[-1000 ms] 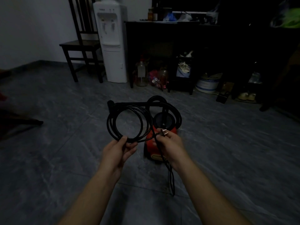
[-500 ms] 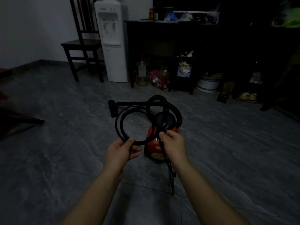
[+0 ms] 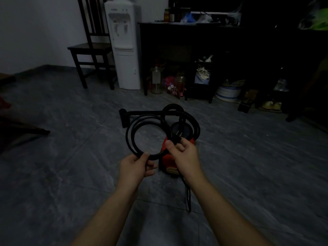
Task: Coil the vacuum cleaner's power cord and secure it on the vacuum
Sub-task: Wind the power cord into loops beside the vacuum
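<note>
Power cord [image 3: 129, 139] in left hand [image 3: 136, 167] grip, right hand [image 3: 185, 156] pinching plug [image 3: 177, 136], vacuum [image 3: 167, 161] behind (half hidden)

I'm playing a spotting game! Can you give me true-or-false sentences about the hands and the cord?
1. The left hand grips the coiled power cord. True.
2. The right hand is empty. False: it pinches the plug.
3. The vacuum cleaner is blue. False: it is red.
4. A white water dispenser stands beside a dark chair. True.
</note>
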A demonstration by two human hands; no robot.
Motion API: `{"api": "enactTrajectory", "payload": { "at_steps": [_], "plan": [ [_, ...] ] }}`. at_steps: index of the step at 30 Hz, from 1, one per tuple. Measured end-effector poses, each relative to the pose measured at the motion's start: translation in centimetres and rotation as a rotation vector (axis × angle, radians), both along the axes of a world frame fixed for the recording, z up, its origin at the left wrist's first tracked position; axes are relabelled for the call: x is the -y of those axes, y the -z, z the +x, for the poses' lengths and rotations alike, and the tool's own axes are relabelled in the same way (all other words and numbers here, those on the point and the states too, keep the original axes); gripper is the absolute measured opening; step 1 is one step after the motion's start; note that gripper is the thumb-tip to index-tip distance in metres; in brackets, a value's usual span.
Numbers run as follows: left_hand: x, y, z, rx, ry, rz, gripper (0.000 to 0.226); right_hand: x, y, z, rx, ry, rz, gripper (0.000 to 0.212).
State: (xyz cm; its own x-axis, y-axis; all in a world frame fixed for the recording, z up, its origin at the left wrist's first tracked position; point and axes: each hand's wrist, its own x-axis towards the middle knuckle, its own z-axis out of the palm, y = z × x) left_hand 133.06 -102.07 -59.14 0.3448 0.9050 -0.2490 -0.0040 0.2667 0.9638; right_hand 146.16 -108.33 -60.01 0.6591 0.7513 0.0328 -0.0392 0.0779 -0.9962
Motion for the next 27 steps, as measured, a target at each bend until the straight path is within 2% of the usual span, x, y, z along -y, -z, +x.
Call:
{"api": "enactTrajectory", "payload": {
  "at_steps": [5, 9, 12, 16, 21, 27],
  "plan": [
    [-0.1, 0.1, 0.2, 0.000, 0.104, -0.045, 0.023, 0.0, 0.1, 0.6, 0.013, 0.108, 0.017, 0.015],
    [-0.3, 0.2, 0.1, 0.031, 0.183, -0.112, 0.028, 0.1, 0.1, 1.1, 0.001, 0.104, 0.034, 0.017],
    [-0.3, -0.2, -0.1, -0.029, 0.238, -0.107, 0.025, 0.2, 0.0, 1.3, 0.025, 0.097, 0.032, 0.013],
    [-1.0, -0.6, -0.7, -0.117, 0.181, -0.031, 0.019, 0.2, -0.3, 1.9, 0.063, 0.050, 0.029, 0.016],
    [-2.2, -0.6, -1.3, -0.062, 0.120, 0.018, 0.014, 0.2, 0.1, 2.2, 0.078, 0.006, -0.027, 0.023],
    [-2.1, -0.2, -1.5, -0.259, 0.359, -0.011, 0.020, 0.1, 0.6, 2.7, -0.001, 0.070, -0.036, 0.025]
  ]
}}
